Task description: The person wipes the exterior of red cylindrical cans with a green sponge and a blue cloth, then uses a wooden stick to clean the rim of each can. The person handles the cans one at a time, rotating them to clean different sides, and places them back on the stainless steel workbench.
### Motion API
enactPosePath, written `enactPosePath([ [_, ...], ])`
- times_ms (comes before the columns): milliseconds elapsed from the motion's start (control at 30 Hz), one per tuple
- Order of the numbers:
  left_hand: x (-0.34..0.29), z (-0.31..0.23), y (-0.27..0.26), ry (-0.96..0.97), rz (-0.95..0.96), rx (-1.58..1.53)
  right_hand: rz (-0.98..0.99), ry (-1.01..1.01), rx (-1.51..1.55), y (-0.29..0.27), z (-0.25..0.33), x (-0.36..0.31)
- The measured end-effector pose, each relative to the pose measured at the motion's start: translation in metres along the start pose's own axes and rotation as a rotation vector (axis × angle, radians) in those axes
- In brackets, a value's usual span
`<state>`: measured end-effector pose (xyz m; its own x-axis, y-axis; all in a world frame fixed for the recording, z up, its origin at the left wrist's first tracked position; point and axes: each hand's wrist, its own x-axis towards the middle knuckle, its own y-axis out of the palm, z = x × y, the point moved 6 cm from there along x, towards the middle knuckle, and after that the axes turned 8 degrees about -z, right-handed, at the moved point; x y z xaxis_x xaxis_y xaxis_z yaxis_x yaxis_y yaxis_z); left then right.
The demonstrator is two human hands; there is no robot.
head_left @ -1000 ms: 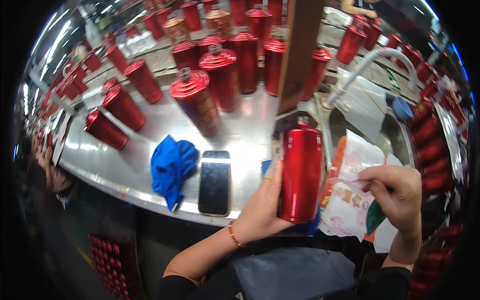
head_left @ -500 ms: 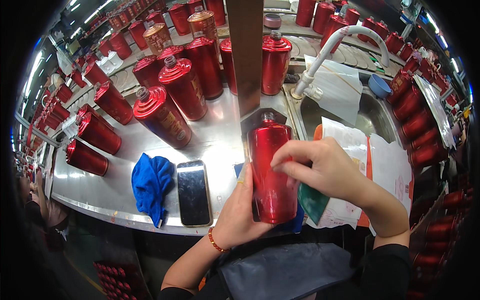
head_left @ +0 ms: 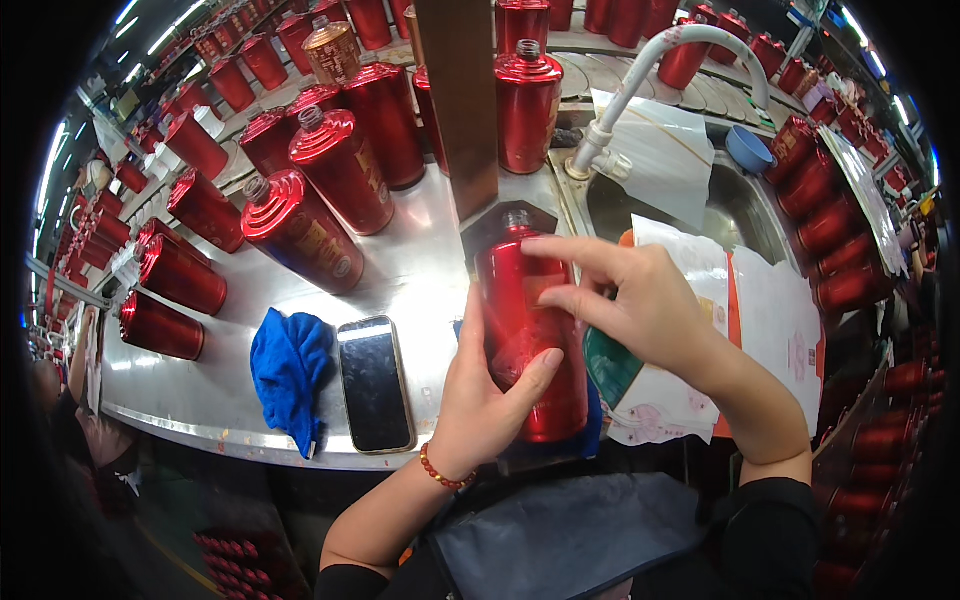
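Red bottle (head_left: 525,325): in front of the person at the near side of the table (head_left: 230,390), neck pointing away; whether its base rests on anything cannot be told.
Left grip (head_left: 487,395): closed round the bottle's left side, thumb across the lower front.
Right grip (head_left: 650,300): thumb and forefinger spread apart over the upper front, forefinger by the shoulder; firm contact is hard to confirm.
Slip risk: the glossy wall could turn or slide if the left thumb eased while the right fingers pressed sideways.
Pale patch on the front: faint; if it is a thin film, a dragging fingertip might crease or shift it.
Green scraper (head_left: 612,370): just right of the bottle, below the right grip; a dropping wrist could knock it.
Paper sheets (head_left: 690,270): beyond the scraper, overlapping the sink (head_left: 730,230); their loose edges could catch a forearm or get wet.
Phone (head_left: 375,385): left of the bottle, close to the table's front edge, where a swinging left forearm might push it off.
Blue cloth (head_left: 288,375): crumpled just beside the phone.
Hidden: the left fingers behind the bottle and anything thin under the right fingertips.
Cut off: a brown post (head_left: 455,120) covers part of the standing bottles (head_left: 310,235); the outer rim fades to black.
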<state>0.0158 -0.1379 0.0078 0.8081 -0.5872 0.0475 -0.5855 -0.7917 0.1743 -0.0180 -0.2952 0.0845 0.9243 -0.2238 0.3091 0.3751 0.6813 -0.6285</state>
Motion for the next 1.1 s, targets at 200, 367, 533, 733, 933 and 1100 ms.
enactPosePath([
  [200,0.004,0.003,-0.004,-0.092,0.019,-0.102,-0.030,0.364,0.359,0.001,-0.056,-0.019],
  [367,0.005,0.006,-0.006,-0.113,0.053,-0.064,0.148,0.595,0.725,0.030,-0.043,-0.064],
  [533,0.003,-0.001,-0.002,-0.119,0.097,-0.050,0.121,0.601,0.830,0.039,-0.047,-0.075],
  [733,0.006,0.001,-0.007,-0.231,0.068,-0.177,0.108,0.729,0.953,0.040,-0.048,-0.072],
  [933,0.005,0.001,-0.006,-0.180,0.081,-0.149,0.151,0.652,0.942,0.047,-0.051,-0.075],
  [1100,0.005,0.001,-0.010,-0.128,0.097,-0.090,0.154,0.691,0.984,0.044,-0.047,-0.075],
])
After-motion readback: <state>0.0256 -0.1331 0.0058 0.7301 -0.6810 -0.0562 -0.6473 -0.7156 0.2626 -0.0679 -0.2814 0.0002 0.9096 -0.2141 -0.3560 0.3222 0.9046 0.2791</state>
